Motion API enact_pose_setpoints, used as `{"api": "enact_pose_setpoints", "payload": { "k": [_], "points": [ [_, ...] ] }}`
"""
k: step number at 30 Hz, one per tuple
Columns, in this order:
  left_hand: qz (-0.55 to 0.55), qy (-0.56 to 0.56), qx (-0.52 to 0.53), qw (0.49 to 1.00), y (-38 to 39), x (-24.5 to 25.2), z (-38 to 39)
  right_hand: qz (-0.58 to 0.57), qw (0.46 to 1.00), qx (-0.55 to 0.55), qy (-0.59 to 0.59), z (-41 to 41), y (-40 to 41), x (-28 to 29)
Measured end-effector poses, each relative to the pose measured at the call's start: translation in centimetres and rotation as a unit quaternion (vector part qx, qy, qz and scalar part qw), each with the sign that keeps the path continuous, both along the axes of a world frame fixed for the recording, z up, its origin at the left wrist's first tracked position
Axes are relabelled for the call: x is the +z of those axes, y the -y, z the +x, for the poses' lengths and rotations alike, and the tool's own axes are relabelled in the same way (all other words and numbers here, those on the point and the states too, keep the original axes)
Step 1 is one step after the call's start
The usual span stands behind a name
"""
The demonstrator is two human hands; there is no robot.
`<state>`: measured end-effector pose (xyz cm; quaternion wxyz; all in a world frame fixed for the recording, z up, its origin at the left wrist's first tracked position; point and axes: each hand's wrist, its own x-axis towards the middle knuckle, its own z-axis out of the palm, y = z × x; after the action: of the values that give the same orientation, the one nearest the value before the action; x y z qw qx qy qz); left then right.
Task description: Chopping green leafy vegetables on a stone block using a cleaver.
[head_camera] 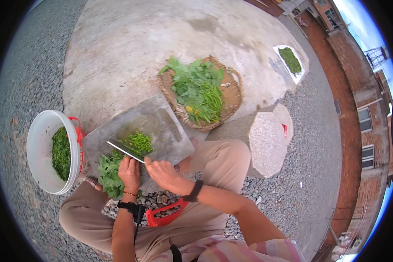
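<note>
My right hand (162, 172) grips the handle end of a kitchen knife (124, 150), its wide blade reaching left over a grey board (172, 145). Just below the blade, my left hand (129, 172) presses a bunch of leafy greens (109, 177) against the board's near edge. The leaves spread out to the left of that hand and hang towards the gravel. Beyond the blade lies a small heap of finely chopped green stems (140, 141). The fingertips of my left hand are partly hidden under the knife.
A white plastic bucket (44, 147) holds chopped greens at the left. Past the board, a woven basket (232, 98) carries leafy stems. A stone block (268, 140) stands right of my knee. Below my arms shows a red plastic stool (168, 216). Greens lie on a white sheet (299, 77).
</note>
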<state>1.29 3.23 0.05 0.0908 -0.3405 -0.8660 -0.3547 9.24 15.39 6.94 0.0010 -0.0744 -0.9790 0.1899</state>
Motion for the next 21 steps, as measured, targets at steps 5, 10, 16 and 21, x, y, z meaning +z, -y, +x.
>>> {"api": "enact_pose_setpoints", "payload": {
  "k": [5, 10, 16, 21],
  "points": [
    [-0.041, 0.031, 0.018, 0.999, 0.8, -0.4, 0.2, -0.029, 0.999, 0.010, -0.015, -2.8, 1.6, -1.9],
    [-0.025, -0.035, -0.027, 0.999, 0.0, 0.3, 0.3, -0.089, 0.993, -0.079, -0.012, -3.1, -1.5, -2.0],
    [0.009, 0.019, -0.005, 1.000, -0.6, 0.6, -0.3, -0.126, 0.985, -0.121, 0.009, -0.4, -3.5, 1.8],
    [0.025, 0.057, 0.002, 0.998, -0.5, 0.8, -0.9, -0.102, 0.989, -0.089, 0.052, 0.4, -2.7, 3.1]
  ]
}}
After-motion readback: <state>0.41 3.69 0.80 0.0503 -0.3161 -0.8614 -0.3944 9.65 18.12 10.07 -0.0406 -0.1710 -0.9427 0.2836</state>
